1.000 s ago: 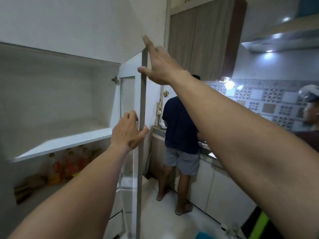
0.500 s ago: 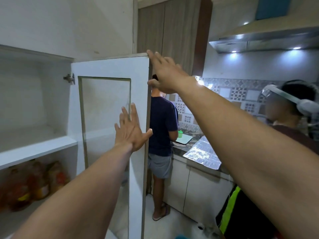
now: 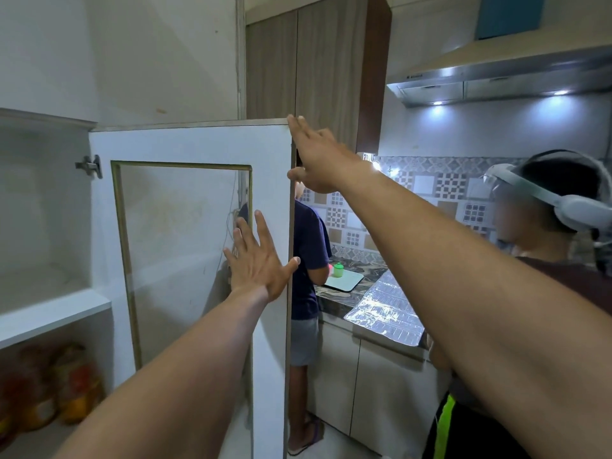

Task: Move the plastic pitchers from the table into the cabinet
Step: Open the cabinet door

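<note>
Cabinet door (image 3: 185, 144): white, glass-panelled, standing open; left hand (image 3: 256, 260) flat against its inner face near the free edge, fingers spread, gripping nothing. Right hand (image 3: 318, 157): above the left hand, at the door's top outer corner, fingers extended and loosely together, thumb below; whether it touches the edge cannot be told. Cabinet (image 3: 49, 207): left of both hands, upper compartment bare, white shelf (image 3: 49, 313) beneath. Bottles (image 3: 66, 389): blurred, under the shelf. Plastic pitchers: none visible. Two other people: right of the hands, by the counter (image 3: 381, 306).
</note>
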{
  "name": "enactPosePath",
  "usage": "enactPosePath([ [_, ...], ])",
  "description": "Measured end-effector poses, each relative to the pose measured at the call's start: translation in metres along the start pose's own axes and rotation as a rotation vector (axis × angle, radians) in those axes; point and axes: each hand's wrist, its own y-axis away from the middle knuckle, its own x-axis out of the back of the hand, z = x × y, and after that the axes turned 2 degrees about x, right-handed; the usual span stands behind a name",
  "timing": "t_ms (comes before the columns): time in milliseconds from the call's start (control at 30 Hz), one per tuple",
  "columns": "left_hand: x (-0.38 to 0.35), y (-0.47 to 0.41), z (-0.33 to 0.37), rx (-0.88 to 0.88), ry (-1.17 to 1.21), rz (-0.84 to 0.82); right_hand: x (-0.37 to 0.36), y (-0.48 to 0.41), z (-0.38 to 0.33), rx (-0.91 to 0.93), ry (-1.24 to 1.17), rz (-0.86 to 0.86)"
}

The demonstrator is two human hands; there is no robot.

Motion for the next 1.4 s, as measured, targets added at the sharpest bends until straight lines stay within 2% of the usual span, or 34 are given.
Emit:
enactPosePath([
  [433, -0.032, -0.031, 0.02, 0.011, -0.04, 0.021, -0.028, -0.028, 0.036, -0.028, -0.094, -0.044],
  [633, -0.045, -0.044, 0.022, 0.018, -0.023, 0.037, -0.043, -0.036, 0.045, -0.045, -0.06, 0.029],
  [767, -0.04, -0.043, 0.016, -0.02, -0.049, 0.081, -0.048, -0.036, 0.036, -0.017, 0.056, 0.151],
  [867, -0.02, -0.049, -0.004, -0.039, -0.123, 0.127, -0.044, -0.041, 0.013, 0.096, 0.054, 0.24],
  [1100, 0.053, -0.056, -0.084, 0.003, -0.311, 0.165, -0.063, -0.061, -0.062, 0.169, -0.084, 0.199],
  [1400, 0.175, 0.002, -0.237, 0.277, -0.558, 0.248, -0.11, -0.082, -0.221, 0.341, -0.348, 0.076],
])
